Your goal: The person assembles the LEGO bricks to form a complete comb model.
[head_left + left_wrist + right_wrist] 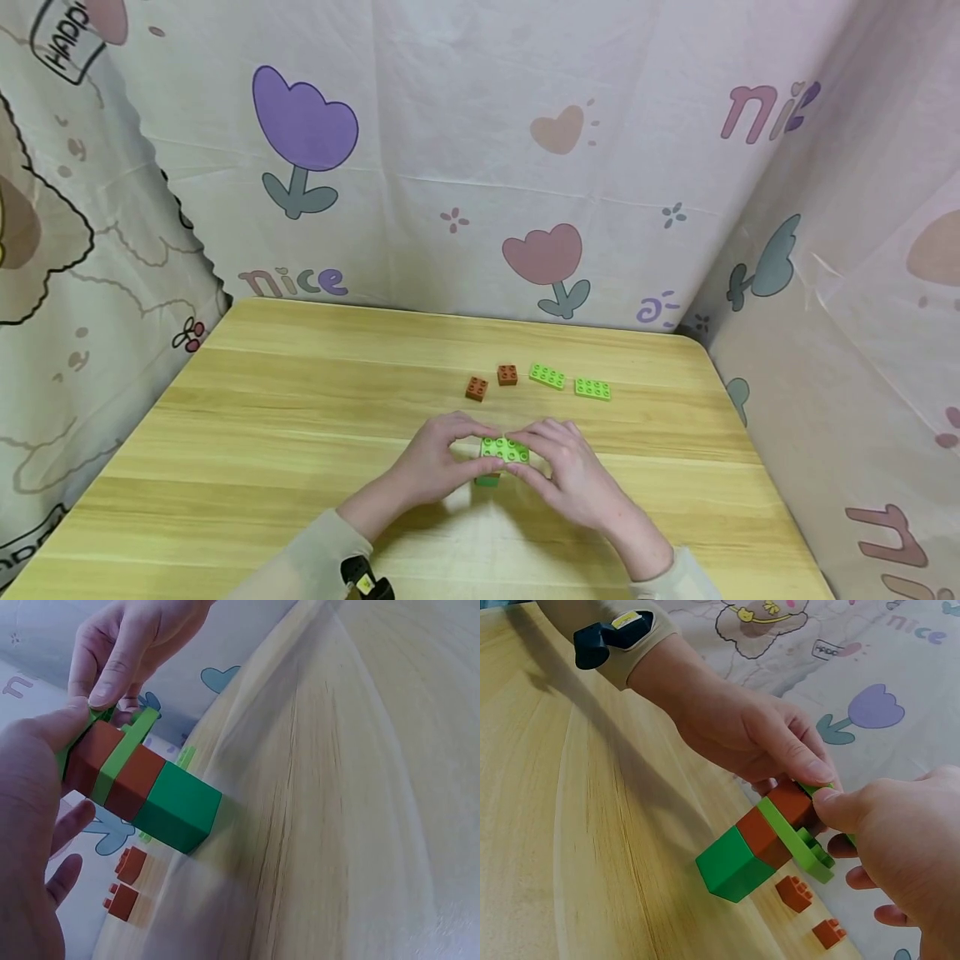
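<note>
A small tower of toy building bricks stands on the table. At its base is a dark green block [180,806], then a brown brick [136,780], a light green plate [791,838] that juts out to one side, and a second brown brick [94,754]. On top lies another light green plate [504,450], studs up. My left hand [435,458] pinches this top plate at its left part between thumb and fingers. Opposite it, my right hand [567,468] pinches the right part. In the head view the hands and top plate hide most of the tower.
Behind the tower lie two loose brown bricks [476,388] and two light green plates [547,376], spaced out in a rough row. A printed cloth [450,125] hangs along the back and sides of the wooden table [262,417].
</note>
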Tool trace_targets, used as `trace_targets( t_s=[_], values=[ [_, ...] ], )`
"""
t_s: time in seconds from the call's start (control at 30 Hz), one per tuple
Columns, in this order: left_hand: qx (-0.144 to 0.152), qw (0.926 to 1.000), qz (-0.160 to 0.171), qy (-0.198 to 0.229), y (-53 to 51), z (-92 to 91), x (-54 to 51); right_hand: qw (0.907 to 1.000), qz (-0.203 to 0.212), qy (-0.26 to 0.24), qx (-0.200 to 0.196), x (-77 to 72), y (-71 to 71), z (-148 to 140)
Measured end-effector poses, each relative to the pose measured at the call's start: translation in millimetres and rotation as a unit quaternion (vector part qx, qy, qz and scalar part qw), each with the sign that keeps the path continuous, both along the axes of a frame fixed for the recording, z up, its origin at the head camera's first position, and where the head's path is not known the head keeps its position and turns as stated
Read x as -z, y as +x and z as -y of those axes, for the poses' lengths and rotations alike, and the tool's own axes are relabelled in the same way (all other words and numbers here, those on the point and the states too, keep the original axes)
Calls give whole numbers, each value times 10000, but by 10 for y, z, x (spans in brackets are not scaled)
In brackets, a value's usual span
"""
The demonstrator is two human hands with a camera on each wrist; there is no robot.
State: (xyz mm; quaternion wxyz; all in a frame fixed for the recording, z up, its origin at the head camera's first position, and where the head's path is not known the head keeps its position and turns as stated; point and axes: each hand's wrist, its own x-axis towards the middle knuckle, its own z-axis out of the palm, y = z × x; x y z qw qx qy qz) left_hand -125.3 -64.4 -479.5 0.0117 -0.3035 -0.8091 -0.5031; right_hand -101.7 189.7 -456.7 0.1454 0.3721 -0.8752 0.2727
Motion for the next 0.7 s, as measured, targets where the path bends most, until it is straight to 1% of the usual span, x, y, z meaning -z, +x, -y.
trace_targets(
  t_s=[0.27, 0.53, 0.7],
  values=[
    [51, 9999, 99, -30, -17, 5, 5, 9996, 159, -214, 46, 37, -13, 2],
    [-22, 9987, 498, 113, -3, -12, 4, 9974, 496, -504, 117, 54, -25, -11],
    [-41, 9982, 586, 134, 1, -26, 13, 9967, 536, -596, 97, 50, -33, -15]
  ],
)
